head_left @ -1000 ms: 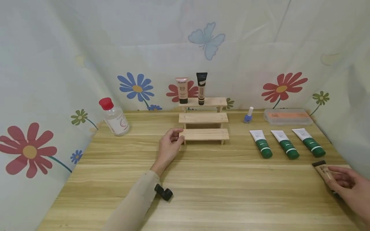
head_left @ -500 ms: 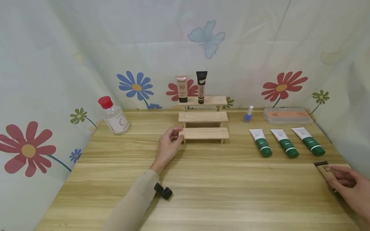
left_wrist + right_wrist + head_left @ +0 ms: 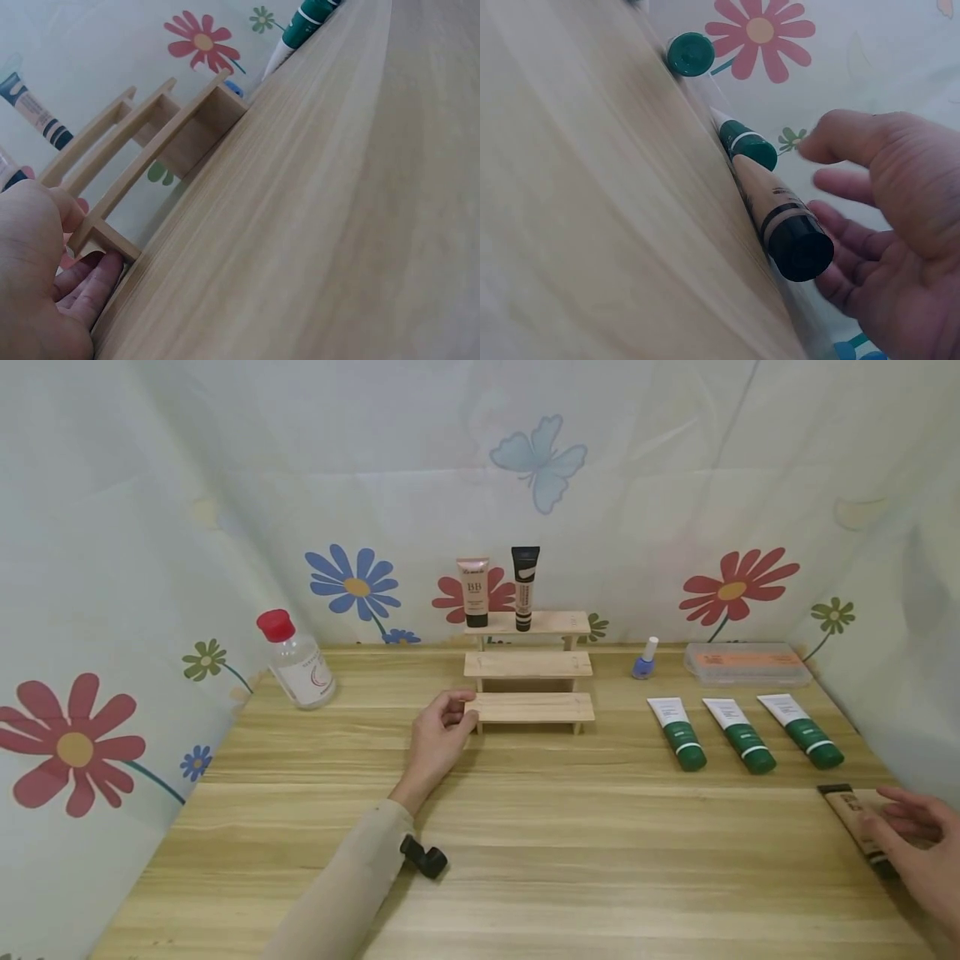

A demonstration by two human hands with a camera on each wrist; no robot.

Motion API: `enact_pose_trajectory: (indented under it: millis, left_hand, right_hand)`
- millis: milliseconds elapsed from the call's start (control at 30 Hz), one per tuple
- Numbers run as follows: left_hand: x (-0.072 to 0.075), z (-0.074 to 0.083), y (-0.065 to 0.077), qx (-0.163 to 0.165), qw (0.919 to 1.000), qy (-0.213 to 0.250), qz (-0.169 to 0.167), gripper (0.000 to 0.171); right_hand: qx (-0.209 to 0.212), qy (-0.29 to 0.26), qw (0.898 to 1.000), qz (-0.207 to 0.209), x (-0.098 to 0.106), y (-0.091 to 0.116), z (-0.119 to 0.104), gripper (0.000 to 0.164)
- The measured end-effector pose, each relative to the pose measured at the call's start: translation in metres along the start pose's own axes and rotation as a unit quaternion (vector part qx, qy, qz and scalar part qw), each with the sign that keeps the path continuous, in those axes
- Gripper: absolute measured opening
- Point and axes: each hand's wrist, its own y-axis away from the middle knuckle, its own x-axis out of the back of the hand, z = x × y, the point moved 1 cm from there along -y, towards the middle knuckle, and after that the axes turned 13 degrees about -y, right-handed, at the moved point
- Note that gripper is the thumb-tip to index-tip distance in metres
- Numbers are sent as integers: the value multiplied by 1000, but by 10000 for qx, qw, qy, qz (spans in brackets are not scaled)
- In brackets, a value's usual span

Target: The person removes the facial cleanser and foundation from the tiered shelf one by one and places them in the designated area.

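Wooden stand (image 3: 528,707), left hand (image 3: 437,735) gripping, right (image 3: 930,864) spread

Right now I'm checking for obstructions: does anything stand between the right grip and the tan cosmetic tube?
Nothing visible does. The right grip is beside the tan cosmetic tube, and neither the head nor right wrist view shows anything between them. The nearest green-and-white tube lies farther back, out of the way.

Legible: "BB" on the pink tube (image 3: 474,597) beyond the left grip (image 3: 437,739); script line above it unclear. Print on the clear bottle (image 3: 304,677) left of that grip, and on the brown tube (image 3: 847,811) by the right grip (image 3: 926,852), too small to read.
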Motion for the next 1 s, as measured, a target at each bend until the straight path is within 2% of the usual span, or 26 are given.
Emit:
enact_pose_trajectory:
  millis: [133, 233, 367, 567, 733, 933, 1000]
  left_hand:
    - [1, 0, 0, -48, 10000, 19, 36, 26]
    - [1, 0, 0, -78, 10000, 25, 49, 26]
    - [0, 1, 0, -95, 9999, 28, 54, 26]
    - [0, -1, 0, -47, 10000, 26, 70, 25]
    - [-1, -2, 0, -37, 10000, 22, 57, 25]
    - [-1, -2, -1, -58, 9999, 35, 103, 26]
    - [-1, -2, 0, -63, 9999, 60, 106, 26]
  right_hand:
    - [-328, -170, 9986, 374, -2, 1, -12, 55]
    - [-437, -679, 9951, 578, -5, 4, -25, 54]
    - [-110, -1855, 9803, 668, -9, 3, -48, 52]
    - [705, -2581, 9635, 82, -28, -14, -98, 63]
    - [1228, -3215, 9368, -632, -58, -30, -145, 68]
    - [1900, -3991, 8890, -1195, -109, -43, -201, 66]
    - [2024, -4100, 8797, -1307, -126, -46, -218, 64]
